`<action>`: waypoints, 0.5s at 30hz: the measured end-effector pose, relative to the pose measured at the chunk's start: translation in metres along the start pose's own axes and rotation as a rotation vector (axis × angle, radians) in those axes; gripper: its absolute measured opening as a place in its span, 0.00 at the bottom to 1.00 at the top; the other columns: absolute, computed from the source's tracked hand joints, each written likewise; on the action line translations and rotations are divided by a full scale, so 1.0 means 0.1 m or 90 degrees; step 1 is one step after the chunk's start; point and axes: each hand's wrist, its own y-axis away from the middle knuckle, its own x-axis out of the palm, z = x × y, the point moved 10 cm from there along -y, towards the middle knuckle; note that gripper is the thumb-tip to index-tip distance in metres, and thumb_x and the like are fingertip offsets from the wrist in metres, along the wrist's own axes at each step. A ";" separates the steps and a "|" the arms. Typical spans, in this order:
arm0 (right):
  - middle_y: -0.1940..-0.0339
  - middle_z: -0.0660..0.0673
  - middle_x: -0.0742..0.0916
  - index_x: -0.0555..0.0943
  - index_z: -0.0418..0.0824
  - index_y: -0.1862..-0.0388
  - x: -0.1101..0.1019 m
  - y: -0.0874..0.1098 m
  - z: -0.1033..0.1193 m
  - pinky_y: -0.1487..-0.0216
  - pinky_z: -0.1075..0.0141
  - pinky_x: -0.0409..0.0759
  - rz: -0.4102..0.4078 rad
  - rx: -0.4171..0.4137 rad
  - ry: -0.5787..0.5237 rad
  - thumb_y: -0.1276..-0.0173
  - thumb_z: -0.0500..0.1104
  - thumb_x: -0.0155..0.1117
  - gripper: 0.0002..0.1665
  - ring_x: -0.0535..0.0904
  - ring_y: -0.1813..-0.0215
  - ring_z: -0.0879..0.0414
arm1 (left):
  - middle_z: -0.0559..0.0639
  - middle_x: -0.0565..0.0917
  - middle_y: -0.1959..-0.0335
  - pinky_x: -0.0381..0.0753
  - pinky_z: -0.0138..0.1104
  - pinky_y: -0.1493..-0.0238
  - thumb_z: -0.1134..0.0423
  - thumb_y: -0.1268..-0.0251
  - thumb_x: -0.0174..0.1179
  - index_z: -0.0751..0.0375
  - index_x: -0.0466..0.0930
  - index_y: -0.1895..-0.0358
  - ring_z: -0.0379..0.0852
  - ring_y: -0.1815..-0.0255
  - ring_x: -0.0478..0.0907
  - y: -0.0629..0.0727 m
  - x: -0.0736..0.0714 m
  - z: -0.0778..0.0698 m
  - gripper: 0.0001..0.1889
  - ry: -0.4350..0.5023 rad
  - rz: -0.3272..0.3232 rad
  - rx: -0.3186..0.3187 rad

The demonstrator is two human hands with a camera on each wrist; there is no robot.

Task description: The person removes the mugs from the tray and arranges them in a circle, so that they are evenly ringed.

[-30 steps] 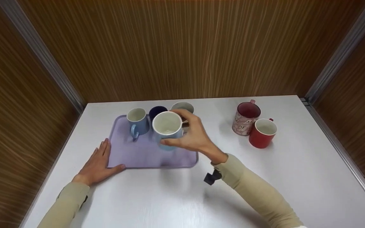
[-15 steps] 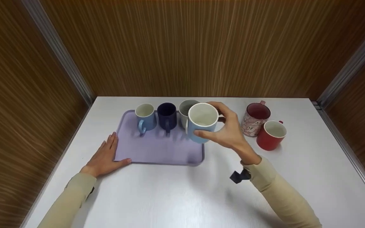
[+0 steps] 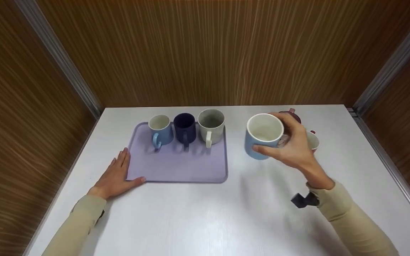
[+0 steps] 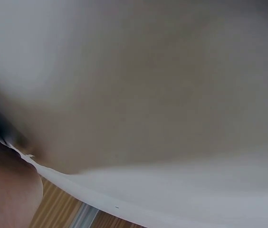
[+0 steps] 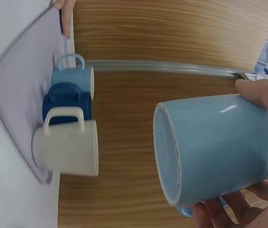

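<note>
My right hand (image 3: 295, 151) grips a light blue mug (image 3: 255, 149) with a white inside, thumb on the near side and fingers behind it. The mug is held up over the table, right of the lilac tray (image 3: 176, 169). Its underside faces the right wrist view, where a bit of handle (image 5: 186, 211) peeks out below. My left hand (image 3: 114, 179) lies with straight fingers along the tray's left edge, thumb at the front corner. On the tray's back half stand a blue mug (image 3: 164, 137), a navy mug (image 3: 186, 131) and an off-white mug (image 3: 216, 133).
Behind my right hand, mostly hidden, are a pink patterned mug (image 3: 292, 114) and a red mug (image 3: 313, 140) on the white table (image 3: 198, 217). Wood-grain panels (image 3: 205, 53) enclose the table at the back and sides.
My right hand has carried the light blue mug rightward, from over the tray to beyond its right edge, uncovering the off-white mug. The left hand keeps its place at the tray.
</note>
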 end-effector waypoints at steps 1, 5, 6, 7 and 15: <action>0.42 0.45 0.88 0.82 0.39 0.33 -0.06 0.01 0.00 0.42 0.62 0.78 -0.004 -0.001 0.010 0.58 0.34 0.92 0.50 0.83 0.42 0.52 | 0.66 0.35 0.10 0.40 0.60 0.12 0.21 0.34 0.57 0.72 0.36 0.14 0.65 0.10 0.35 0.01 0.00 0.01 0.68 0.001 0.001 -0.002; 0.43 0.45 0.88 0.82 0.39 0.33 -0.35 0.07 -0.03 0.45 0.64 0.77 -0.033 0.002 0.037 0.59 0.32 0.91 0.49 0.82 0.43 0.53 | 0.65 0.35 0.10 0.40 0.60 0.12 0.21 0.34 0.57 0.72 0.36 0.14 0.65 0.10 0.34 0.02 0.00 0.02 0.68 0.001 0.002 -0.004; 0.43 0.46 0.88 0.82 0.39 0.33 -0.42 0.09 -0.05 0.45 0.65 0.77 -0.042 0.007 0.041 0.59 0.32 0.91 0.49 0.82 0.43 0.54 | 0.66 0.35 0.10 0.40 0.60 0.12 0.21 0.34 0.57 0.73 0.36 0.14 0.65 0.10 0.35 0.02 0.00 0.01 0.68 0.000 0.000 -0.003; 0.44 0.46 0.88 0.83 0.39 0.34 -0.49 0.11 -0.07 0.46 0.66 0.77 -0.053 0.013 0.048 0.59 0.31 0.91 0.48 0.82 0.43 0.54 | 0.66 0.35 0.10 0.41 0.60 0.12 0.21 0.34 0.57 0.73 0.36 0.14 0.65 0.10 0.35 0.01 0.00 0.01 0.68 -0.001 -0.001 -0.001; 0.49 0.52 0.88 0.84 0.38 0.37 -0.93 0.35 -0.37 0.51 0.72 0.79 -0.140 0.087 0.088 0.63 0.29 0.92 0.48 0.83 0.47 0.58 | 0.67 0.36 0.11 0.41 0.60 0.12 0.23 0.33 0.58 0.74 0.36 0.14 0.66 0.10 0.35 0.00 0.00 -0.01 0.68 -0.010 0.000 0.010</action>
